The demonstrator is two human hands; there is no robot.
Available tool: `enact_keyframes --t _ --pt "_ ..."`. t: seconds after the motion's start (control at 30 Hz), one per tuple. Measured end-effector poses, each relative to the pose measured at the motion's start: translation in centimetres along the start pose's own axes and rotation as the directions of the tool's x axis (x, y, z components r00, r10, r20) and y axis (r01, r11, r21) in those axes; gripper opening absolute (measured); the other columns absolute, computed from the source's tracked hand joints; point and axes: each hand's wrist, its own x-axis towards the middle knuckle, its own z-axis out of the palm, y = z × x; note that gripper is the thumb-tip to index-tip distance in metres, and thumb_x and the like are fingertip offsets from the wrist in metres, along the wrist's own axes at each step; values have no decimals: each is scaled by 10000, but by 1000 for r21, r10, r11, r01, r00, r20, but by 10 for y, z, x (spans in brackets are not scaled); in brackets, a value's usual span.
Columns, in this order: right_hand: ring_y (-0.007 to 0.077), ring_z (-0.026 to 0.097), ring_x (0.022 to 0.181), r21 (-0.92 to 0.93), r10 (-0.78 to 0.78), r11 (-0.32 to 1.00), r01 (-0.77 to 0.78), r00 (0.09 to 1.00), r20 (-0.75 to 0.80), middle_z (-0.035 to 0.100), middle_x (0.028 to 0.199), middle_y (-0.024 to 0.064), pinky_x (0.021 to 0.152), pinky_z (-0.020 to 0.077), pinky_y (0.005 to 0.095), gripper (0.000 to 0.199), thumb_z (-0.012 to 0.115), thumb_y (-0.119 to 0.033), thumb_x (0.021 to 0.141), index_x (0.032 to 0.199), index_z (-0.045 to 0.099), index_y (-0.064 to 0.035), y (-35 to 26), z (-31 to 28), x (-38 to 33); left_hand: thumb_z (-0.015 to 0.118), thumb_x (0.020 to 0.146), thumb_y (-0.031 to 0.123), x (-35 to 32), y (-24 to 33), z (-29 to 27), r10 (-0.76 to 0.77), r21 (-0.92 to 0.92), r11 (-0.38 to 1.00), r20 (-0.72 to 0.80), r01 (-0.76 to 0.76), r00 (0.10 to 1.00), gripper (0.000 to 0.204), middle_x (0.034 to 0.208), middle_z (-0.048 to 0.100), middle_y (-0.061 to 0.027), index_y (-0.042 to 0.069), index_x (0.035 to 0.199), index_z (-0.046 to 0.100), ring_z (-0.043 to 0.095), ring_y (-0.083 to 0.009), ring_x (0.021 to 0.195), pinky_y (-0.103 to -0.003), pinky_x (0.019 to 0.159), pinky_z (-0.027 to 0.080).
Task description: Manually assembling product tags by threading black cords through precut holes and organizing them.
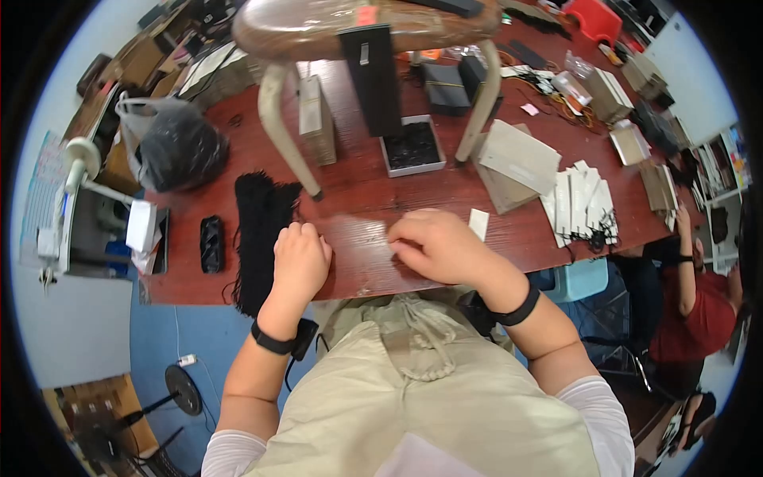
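My left hand (302,261) is closed, knuckles up, at the near part of the table, against the right side of a long bundle of black fringed strands (258,238). Across from it, my right hand (435,245) is curled, thumb and fingers drawn together and pointing left. A faint, blurred streak crosses the tabletop between the two hands; whether it is a thin item or a reflection I cannot make out. Whatever either hand may hold is hidden. A small white card (478,223) lies just beyond my right hand.
Ahead stands a plastic-wrapped stool (294,36), with a tall black box (372,79) and a white tray of black material (413,168) by its legs. Cardboard sheets (517,159) and white strips (579,199) lie right; a black packet (211,244) and bag (179,147) left. Another person (695,314) sits far right.
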Motion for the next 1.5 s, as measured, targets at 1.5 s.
enact_keyframes --t 1.5 --pt "120 516 639 976 387 193 105 906 -174 648 963 115 590 424 229 77 631 -73 862 914 625 -16 37 -24 -24 373 1011 242 38 11 -25 91 -794 -474 386 380 918 277 576 367 40 47 990 568 293 -69 505 -223 504 288"
